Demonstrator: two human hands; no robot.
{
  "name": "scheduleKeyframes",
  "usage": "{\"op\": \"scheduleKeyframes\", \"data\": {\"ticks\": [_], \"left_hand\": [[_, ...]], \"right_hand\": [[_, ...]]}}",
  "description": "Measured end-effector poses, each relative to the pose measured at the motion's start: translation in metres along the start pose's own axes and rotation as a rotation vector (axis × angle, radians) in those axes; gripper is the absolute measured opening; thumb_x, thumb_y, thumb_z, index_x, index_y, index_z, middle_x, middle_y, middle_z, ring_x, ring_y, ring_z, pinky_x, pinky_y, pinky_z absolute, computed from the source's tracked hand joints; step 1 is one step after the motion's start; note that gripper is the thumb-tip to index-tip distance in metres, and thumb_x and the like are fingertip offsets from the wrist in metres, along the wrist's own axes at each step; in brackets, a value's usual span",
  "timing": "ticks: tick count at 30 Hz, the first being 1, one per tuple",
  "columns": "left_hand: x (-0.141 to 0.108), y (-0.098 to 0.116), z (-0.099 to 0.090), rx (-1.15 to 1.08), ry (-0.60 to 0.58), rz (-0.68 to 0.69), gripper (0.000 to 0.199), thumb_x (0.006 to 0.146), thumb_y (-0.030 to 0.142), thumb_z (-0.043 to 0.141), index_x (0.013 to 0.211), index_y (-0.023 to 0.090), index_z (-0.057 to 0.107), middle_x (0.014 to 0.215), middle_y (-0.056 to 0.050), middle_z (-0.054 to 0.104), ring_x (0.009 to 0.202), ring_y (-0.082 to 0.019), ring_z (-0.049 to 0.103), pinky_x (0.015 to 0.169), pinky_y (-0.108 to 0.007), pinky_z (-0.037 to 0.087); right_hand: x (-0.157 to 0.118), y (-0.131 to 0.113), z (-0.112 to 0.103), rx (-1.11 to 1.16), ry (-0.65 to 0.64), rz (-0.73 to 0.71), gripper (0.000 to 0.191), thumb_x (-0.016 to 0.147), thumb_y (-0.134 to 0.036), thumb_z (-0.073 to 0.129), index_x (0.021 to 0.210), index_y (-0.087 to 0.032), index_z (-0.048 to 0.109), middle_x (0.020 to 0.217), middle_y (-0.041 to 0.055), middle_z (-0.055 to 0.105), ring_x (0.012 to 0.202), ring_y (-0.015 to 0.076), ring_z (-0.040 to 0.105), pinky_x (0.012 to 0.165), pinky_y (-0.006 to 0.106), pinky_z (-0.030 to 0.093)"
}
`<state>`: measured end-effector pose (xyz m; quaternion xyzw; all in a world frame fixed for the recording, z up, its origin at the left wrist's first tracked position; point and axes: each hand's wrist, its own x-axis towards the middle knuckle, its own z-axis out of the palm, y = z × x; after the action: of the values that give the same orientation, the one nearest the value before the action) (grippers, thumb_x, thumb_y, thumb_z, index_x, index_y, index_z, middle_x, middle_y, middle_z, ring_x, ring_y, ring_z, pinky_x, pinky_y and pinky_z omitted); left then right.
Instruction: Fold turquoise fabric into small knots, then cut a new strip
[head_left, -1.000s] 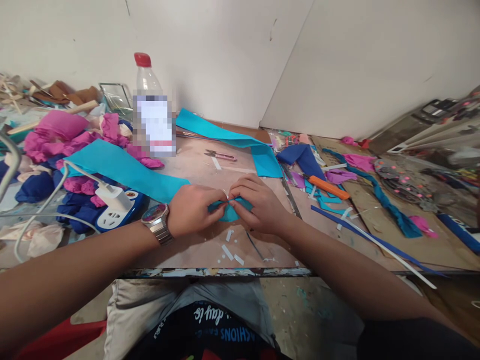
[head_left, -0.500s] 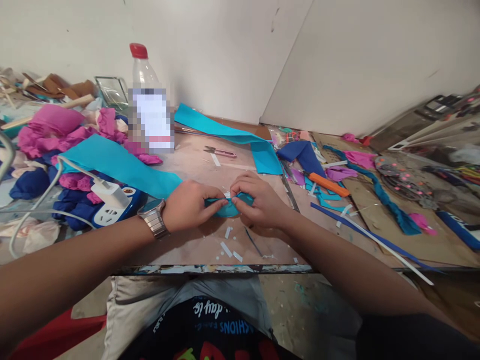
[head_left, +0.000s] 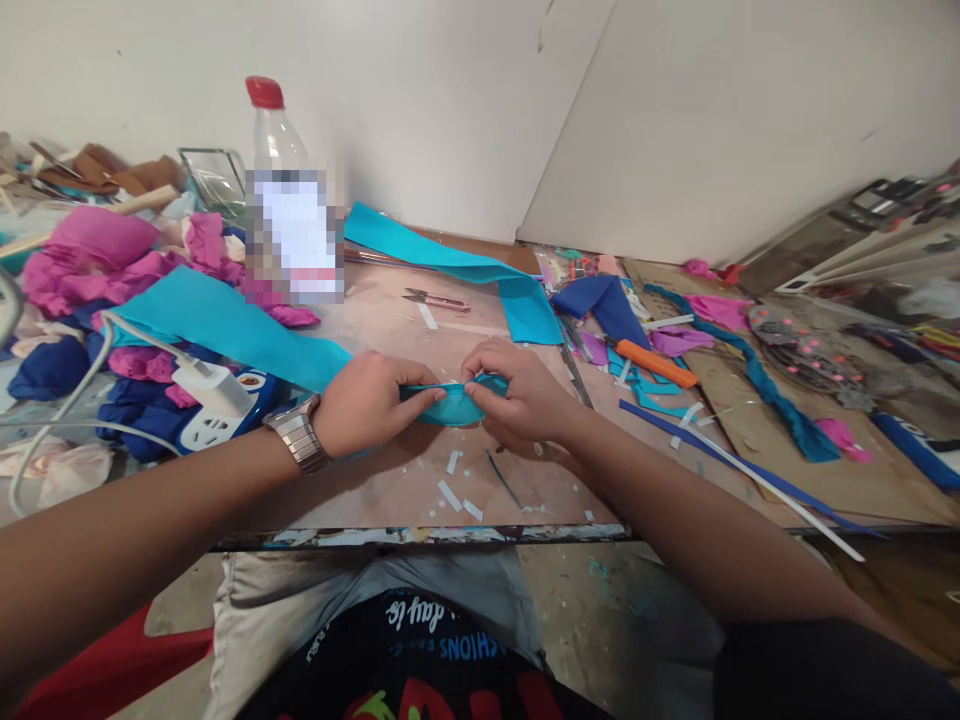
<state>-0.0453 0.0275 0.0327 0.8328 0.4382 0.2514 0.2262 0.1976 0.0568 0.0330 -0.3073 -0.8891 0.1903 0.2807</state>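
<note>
A turquoise fabric strip (head_left: 454, 407) stretches between my two hands, its upper edge folded or seamed. My left hand (head_left: 373, 398) pinches it between thumb and fingers, and a watch (head_left: 300, 432) sits on that wrist. My right hand (head_left: 517, 390) pinches the same strip a short way to the right, thumb on the near side. A wider turquoise fabric band (head_left: 225, 325) runs from behind my left hand to the upper left; whether it joins the held strip is hidden. Behind the hands lie small thread snips (head_left: 436, 300) with pink handles.
On the left are a power strip (head_left: 210, 425) with a white charger (head_left: 217, 388) and pink fabric bundles (head_left: 105, 240). A phone (head_left: 297, 235) leans on a bottle (head_left: 277, 135). An orange utility knife (head_left: 656, 363) and a white stick (head_left: 780, 490) lie right.
My left hand has slid left along the strip, so a longer stretch of turquoise fabric shows between the hands. The view has shifted slightly. My right hand keeps its pinch.
</note>
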Motion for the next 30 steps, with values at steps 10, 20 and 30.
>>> {"op": "scheduleKeyframes", "data": {"ticks": [10,20,30], "left_hand": [[0.002,-0.002,0.003,-0.031,-0.036,-0.014,0.021,0.097,0.033,0.065,0.091,0.022,0.082,0.084,-0.002,0.082,0.069,-0.016,0.068,0.065,-0.026,0.041],[0.003,-0.003,0.001,0.003,-0.119,0.002,0.031,0.100,0.038,0.061,0.083,0.018,0.078,0.074,-0.002,0.075,0.062,-0.013,0.059,0.061,-0.027,0.034],[0.004,-0.004,-0.003,-0.139,-0.155,-0.007,0.023,0.097,0.030,0.059,0.097,0.020,0.080,0.088,-0.002,0.080,0.073,-0.016,0.067,0.066,-0.027,0.042]], "right_hand": [[0.000,-0.009,-0.003,-0.118,0.035,-0.193,0.016,0.093,-0.025,0.064,0.106,-0.021,0.073,0.105,0.0086,0.078,0.099,0.0258,0.070,0.091,0.045,0.054],[-0.002,0.001,0.008,-0.047,0.054,-0.160,0.009,0.093,-0.024,0.066,0.092,-0.022,0.075,0.085,0.0050,0.079,0.084,0.0217,0.067,0.081,0.039,0.055],[-0.005,0.002,0.013,-0.005,0.111,-0.114,0.009,0.094,-0.024,0.068,0.097,-0.022,0.076,0.088,0.0046,0.080,0.084,0.0196,0.070,0.076,0.034,0.057]]}}
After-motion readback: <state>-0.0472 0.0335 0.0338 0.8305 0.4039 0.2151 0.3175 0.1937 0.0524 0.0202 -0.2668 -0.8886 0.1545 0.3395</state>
